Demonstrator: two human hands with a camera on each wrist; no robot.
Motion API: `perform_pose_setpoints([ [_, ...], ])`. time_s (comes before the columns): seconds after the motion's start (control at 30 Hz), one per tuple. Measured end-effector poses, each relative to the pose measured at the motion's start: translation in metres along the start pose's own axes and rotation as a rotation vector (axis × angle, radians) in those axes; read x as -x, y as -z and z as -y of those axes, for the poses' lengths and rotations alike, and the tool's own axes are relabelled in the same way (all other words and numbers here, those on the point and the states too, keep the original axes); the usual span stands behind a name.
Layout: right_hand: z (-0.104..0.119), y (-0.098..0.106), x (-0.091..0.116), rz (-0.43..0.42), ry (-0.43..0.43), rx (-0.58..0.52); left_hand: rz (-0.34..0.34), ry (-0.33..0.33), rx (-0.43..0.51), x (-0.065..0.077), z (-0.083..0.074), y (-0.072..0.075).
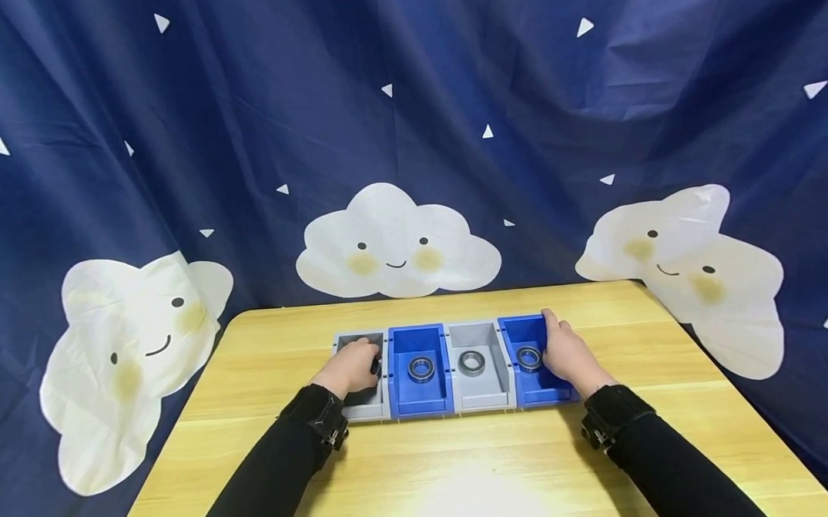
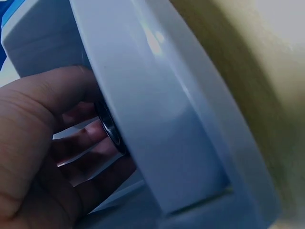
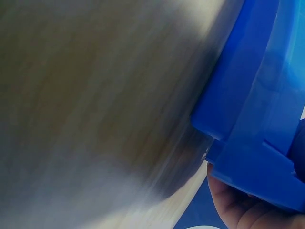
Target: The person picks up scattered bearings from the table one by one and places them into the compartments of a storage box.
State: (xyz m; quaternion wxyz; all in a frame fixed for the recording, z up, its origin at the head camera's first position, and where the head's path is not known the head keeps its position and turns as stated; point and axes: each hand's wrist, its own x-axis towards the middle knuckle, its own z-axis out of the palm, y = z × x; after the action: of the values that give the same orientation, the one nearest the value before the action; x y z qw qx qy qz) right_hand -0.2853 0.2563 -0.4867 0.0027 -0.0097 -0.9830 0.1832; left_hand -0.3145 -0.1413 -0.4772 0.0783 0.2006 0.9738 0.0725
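Note:
In the head view, my left hand (image 1: 355, 367) reaches into the leftmost grey bin (image 1: 365, 412). Its thumb and fingers pinch a dark ring-shaped bearing (image 2: 109, 126), partly hidden behind the bin's front wall in the left wrist view. My right hand (image 1: 569, 353) grips the outer side wall of the rightmost blue bin (image 1: 546, 397). In the right wrist view, curled fingers (image 3: 228, 202) show against the edge of that bin; the thumb cannot be made out. One bearing (image 1: 529, 369) lies inside it, beside the right hand.
Between the hands, a second blue bin (image 1: 421, 407) holds a bearing (image 1: 421, 379), and a light grey bin (image 1: 484, 401) holds another bearing (image 1: 471, 373). All the bins stand joined in a row on a wooden table (image 1: 285, 330). A dark blue curtain (image 1: 395, 151) hangs behind.

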Motion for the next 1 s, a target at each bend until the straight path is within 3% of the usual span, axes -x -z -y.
perform_pose_setpoints([
  [0.27,0.0,-0.0028,-0.001,0.008,-0.007,0.001,0.007,0.032,0.009,-0.002,0.0003,-0.0035],
  [0.57,-0.0033,-0.0033,-0.0007,-0.03,0.019,0.0,-0.03,-0.01,-0.017,-0.0023,-0.0002,-0.0055],
  [0.77,-0.0041,-0.0036,-0.0005,-0.028,0.026,-0.002,-0.048,-0.005,-0.049,-0.0012,-0.0007,-0.0076],
  [1.0,-0.0031,-0.0014,-0.0001,-0.017,0.011,-0.004,-0.006,0.01,-0.046,-0.001,-0.0066,-0.0055],
])
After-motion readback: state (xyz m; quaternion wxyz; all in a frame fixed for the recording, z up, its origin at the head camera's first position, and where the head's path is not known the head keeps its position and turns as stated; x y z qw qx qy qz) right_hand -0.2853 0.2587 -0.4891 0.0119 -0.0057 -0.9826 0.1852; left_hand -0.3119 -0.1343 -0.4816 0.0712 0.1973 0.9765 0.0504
